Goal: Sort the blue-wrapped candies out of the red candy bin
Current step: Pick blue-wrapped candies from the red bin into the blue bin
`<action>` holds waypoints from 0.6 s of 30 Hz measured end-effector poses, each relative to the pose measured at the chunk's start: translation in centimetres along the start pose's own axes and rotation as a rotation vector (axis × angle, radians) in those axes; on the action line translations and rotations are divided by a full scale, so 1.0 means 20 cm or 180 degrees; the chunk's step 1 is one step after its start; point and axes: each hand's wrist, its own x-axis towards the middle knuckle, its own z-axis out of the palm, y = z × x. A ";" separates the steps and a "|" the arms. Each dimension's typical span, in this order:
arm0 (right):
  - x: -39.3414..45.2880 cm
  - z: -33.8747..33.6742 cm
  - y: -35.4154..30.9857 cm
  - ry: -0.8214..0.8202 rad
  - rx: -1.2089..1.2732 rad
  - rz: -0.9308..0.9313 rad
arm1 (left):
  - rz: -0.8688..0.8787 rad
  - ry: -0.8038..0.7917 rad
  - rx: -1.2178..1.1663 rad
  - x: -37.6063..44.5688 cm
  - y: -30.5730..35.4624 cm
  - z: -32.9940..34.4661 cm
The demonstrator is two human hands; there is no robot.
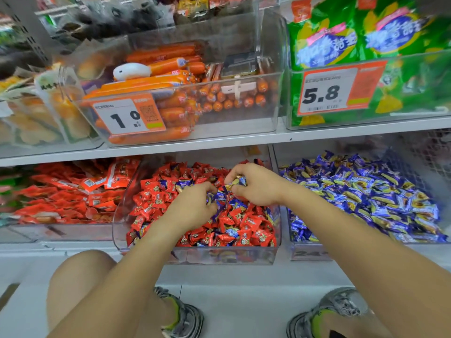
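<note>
I have both hands down in the red bin (117, 215), which sits on the lower shelf between a tub of red packets (73, 191) and the blue bin (366, 196). My right hand (256, 185) is curled round a small clutch of blue candies (240, 181), lifted just clear of the heap, presumably gathered so several go across in one trip. My left hand (195, 206) digs into the pile with fingers curled on more blue wrappers (219, 198), though I cannot tell how many it has. Blue pieces show scattered among the red candies (246, 223), some half buried near the front wall, so the job looks far from finished. The divider between the bins stands just beside my right wrist; I would need to lift over it. Above, the shelf carrying sausages (170, 69) and green bags (366, 32) overhangs, limiting headroom.
</note>
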 end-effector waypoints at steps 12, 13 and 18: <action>-0.04 0.02 -0.05 0.0059 0.0861 0.0322 | 0.0002 0.0675 -0.1568 -0.03 -0.05 -0.03; -0.07 0.03 -0.07 0.0100 0.1066 0.0324 | 0.0099 0.0562 -0.1933 -0.06 -0.01 -0.04; -0.26 0.00 -0.02 0.0978 0.1313 -0.0020 | 0.0948 0.0233 -0.2410 -0.16 0.25 -0.05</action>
